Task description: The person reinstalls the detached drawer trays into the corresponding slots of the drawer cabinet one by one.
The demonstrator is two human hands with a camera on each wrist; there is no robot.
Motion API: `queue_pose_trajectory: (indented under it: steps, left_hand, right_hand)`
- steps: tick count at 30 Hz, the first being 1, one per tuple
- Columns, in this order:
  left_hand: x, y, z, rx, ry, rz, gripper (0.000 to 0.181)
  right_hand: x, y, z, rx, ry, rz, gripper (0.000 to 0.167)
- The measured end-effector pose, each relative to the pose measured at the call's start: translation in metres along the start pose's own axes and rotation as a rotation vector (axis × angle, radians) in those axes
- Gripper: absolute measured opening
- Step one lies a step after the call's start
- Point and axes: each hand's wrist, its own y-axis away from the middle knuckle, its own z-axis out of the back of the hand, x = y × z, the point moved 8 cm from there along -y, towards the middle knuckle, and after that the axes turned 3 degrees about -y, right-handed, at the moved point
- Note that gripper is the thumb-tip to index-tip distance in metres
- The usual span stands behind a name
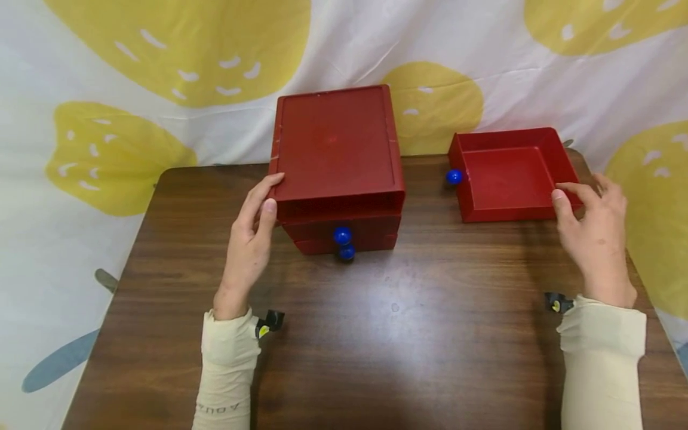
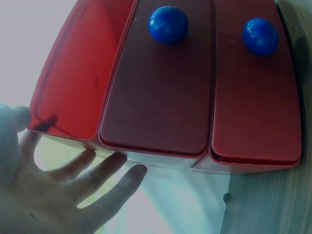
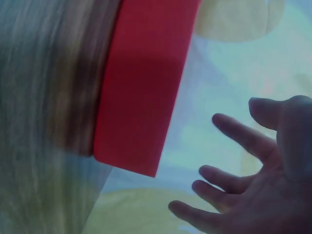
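Note:
A red cabinet [image 1: 333, 143] of stacked drawers stands at the table's back, its top slot without a drawer. Two drawer fronts below it carry blue knobs [image 2: 168, 25]. My left hand [image 1: 249, 239] touches the cabinet's left side near the front top corner, fingers spread and fairly straight in the left wrist view. A removed red drawer [image 1: 505, 173] lies on the table to the right, its blue knob [image 1: 454, 177] facing left. Beside its right end is my right hand [image 1: 596, 239], and in the right wrist view its spread fingers [image 3: 239, 136] are apart from the drawer.
The brown wooden table [image 1: 408, 346] ends against a white curtain [image 1: 344, 36] with yellow fruit prints. Small black wrist-worn devices [image 1: 274, 321] sit at both cuffs. The removed drawer lies near the table's back right corner.

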Motion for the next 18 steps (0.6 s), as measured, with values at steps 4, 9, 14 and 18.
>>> queue_pose_trajectory:
  steps: [4, 9, 14, 18]
  left_hand:
    - [0.0, 0.0, -0.001, -0.003, 0.008, 0.0, 0.04]
    - [0.0, 0.0, -0.005, 0.009, 0.0, 0.005, 0.04]
    - [-0.001, -0.001, -0.007, 0.016, -0.005, -0.002, 0.041]
    - [0.0, -0.002, -0.007, 0.016, -0.007, -0.004, 0.041]
  right_hand:
    - [-0.009, -0.003, -0.005, 0.081, 0.025, -0.029, 0.052]
    - [-0.019, -0.001, -0.013, 0.205, 0.058, -0.062, 0.059]
    - [-0.023, 0.002, -0.015, 0.251, 0.093, -0.066, 0.057]
    - [-0.022, 0.002, -0.015, 0.241, 0.107, -0.045, 0.053]
